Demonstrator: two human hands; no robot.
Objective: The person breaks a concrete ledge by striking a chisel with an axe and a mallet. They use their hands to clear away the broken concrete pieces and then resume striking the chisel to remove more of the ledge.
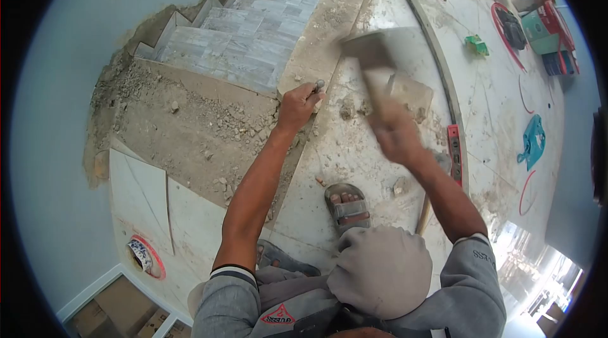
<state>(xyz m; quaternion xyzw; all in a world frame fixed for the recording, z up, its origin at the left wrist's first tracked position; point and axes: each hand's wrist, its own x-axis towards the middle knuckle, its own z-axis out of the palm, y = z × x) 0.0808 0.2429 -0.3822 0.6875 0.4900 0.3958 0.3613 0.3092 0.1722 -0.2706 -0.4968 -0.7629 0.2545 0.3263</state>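
Note:
My left hand (296, 108) is wrapped round a chisel (319, 86), whose metal end sticks out past the thumb side. It is held at the edge of the concrete ledge (326, 27) beside the tiled stairs; the chisel's tip is hidden. In my right hand (399, 135) is the handle of a hammer (367, 51), raised to the right of the chisel. Motion blurs the hammer's head, which is apart from the chisel. Broken mortar and rubble (215, 116) lie on the rough strip left of my left forearm.
Grey tiled steps (221, 46) run along the wall. On the white floor are a long strip (434, 46), a red spirit level (455, 154), a loose slab (411, 94) and a blue bag (533, 140). A round hole (140, 255) opens in the tile at lower left.

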